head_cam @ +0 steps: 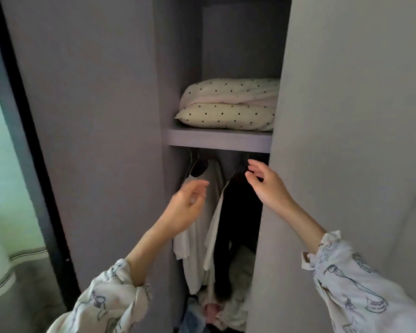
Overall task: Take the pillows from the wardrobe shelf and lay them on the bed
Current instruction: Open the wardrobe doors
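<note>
Two cream pillows with black dots lie stacked on the wardrobe shelf point(216, 140): the upper pillow point(233, 91) rests on the lower pillow point(226, 116). Their right ends are hidden behind the right door. Both my hands are raised below the shelf, in front of the hanging clothes. My left hand point(186, 207) is open with loosely curled fingers and holds nothing. My right hand point(265, 185) is open too, fingers spread, just beside the right door's edge. Neither hand touches a pillow.
The grey left door point(94, 140) and right door point(346, 140) frame a narrow opening. White garments point(197, 248) and a black garment point(235, 212) hang under the shelf, with crumpled clothes point(226, 308) on the wardrobe floor. A dark frame point(34, 152) and pale fabric stand at the left.
</note>
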Tool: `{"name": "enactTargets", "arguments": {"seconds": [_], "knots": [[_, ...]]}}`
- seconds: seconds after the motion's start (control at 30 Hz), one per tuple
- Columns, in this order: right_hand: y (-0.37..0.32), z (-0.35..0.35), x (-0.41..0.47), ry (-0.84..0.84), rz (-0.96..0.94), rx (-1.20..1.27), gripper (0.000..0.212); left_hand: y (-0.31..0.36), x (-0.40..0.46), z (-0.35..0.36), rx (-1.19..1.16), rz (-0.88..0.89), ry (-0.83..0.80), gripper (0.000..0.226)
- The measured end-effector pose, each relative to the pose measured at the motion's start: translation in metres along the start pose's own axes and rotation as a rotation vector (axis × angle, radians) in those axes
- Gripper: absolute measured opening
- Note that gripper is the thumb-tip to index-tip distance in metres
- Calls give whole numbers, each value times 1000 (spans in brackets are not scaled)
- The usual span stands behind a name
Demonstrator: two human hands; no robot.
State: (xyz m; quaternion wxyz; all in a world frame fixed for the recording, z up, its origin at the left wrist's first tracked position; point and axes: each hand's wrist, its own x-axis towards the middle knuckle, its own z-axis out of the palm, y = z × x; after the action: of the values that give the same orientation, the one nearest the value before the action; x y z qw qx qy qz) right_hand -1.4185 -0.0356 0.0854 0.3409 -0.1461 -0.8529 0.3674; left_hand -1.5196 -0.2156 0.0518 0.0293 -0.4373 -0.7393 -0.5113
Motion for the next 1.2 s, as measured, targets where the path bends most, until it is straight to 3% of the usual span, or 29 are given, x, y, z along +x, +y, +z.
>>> {"name": "enactTargets", "arguments": {"seconds": [0.17,0.3,0.47,0.67,0.9,1.2], "knots": [[62,-58,50,291,-19,-580,54,6,79,69,-85,-27,-50,36],[103,-79,67,225,-58,-845,63,17,129,117,-171,-75,-142,47],[141,-91,81,151,-47,-992,68,33,176,152,-293,-106,-197,55],[148,-91,84,147,-87,-1006,78,46,193,174,-427,-30,-242,48],[142,-98,73,103,-99,-1003,77,46,180,170,-491,-62,-222,64],[102,-80,-12,65,-42,-725,82,61,104,148,-624,-11,-298,72]]}}
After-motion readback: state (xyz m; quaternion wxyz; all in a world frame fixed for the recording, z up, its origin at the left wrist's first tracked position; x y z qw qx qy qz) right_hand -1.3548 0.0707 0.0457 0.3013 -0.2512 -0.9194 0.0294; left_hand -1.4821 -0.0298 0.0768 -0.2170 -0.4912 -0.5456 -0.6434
